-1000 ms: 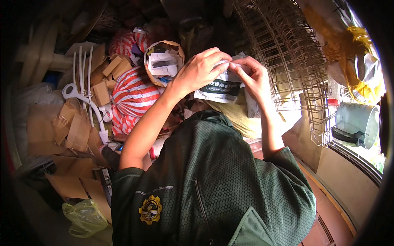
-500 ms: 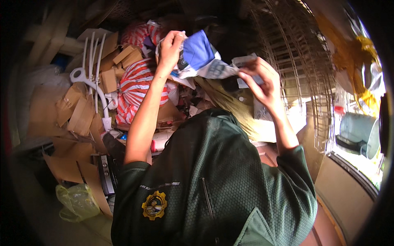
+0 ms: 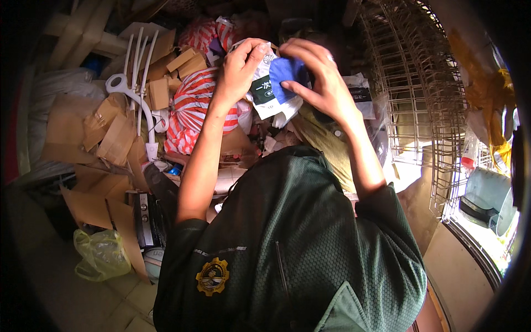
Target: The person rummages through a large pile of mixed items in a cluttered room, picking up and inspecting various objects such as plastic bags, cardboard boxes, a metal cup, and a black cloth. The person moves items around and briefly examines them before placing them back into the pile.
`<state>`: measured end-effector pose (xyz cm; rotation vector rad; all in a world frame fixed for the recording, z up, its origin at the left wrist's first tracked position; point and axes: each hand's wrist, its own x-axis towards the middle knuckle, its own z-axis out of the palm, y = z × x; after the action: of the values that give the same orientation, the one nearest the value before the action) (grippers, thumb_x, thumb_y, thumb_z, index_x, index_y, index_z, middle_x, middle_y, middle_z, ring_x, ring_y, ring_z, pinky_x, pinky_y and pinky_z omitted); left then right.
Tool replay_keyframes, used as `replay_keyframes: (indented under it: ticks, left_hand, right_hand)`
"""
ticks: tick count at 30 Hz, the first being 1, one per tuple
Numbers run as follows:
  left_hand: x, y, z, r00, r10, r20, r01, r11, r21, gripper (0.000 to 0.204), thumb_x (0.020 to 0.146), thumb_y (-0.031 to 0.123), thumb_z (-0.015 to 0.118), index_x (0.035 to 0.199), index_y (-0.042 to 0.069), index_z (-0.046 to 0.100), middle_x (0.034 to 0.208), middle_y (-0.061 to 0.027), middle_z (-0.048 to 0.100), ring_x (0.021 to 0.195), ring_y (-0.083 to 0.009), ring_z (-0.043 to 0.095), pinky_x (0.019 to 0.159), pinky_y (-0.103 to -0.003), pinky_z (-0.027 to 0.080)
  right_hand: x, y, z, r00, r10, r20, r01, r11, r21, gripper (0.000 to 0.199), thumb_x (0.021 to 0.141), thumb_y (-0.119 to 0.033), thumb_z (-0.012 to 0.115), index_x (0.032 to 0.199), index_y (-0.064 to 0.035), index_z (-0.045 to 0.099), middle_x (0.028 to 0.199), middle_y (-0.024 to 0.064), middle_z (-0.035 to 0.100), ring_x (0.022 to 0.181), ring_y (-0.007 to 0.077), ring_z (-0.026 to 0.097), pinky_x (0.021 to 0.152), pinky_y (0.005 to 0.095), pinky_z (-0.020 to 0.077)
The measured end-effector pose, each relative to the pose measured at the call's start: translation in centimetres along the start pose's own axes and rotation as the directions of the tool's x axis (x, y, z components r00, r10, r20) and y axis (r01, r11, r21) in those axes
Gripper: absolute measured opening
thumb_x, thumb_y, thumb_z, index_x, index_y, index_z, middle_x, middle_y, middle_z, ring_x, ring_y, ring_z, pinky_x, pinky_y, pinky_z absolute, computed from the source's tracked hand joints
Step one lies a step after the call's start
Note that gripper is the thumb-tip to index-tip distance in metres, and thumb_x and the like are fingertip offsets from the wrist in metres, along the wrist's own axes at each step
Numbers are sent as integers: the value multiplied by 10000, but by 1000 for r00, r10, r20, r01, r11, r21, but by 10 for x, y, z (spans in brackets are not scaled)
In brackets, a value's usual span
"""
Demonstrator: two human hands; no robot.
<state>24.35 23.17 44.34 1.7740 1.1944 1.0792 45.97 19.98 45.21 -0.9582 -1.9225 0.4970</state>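
Two hands (image 3: 287,74) around crinkly white packet (image 3: 264,97)

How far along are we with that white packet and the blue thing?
Looks done: the white packet is open at the top, gripped by the left hand. In hand: the right hand pinches a blue item partly out of it. Left: the blue item is not yet free of the packet, and the cardboard scraps lie untouched.
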Motion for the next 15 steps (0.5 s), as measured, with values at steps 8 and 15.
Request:
replay_keyframes:
  ticks: [8,15]
  left_hand:
    - [-8,-47,-57,963,-160,-219,140,985,-104,285,991,271,560,1065,3,620,931,-22,652,839,-74,576,775,-221,457]
    - [-29,-73,-85,917,-283,-282,255,958,-134,250,990,200,553,1133,0,596,990,-55,636,892,-104,569,822,-244,446]
  right_hand:
    - [-19,35,7,915,394,-90,-281,779,560,165,827,-109,758,889,-8,643,816,20,648,751,83,593,676,232,476]
    - [-48,62,-4,747,661,69,-305,249,919,198,984,-213,566,990,-23,621,849,36,659,744,99,639,706,282,569]
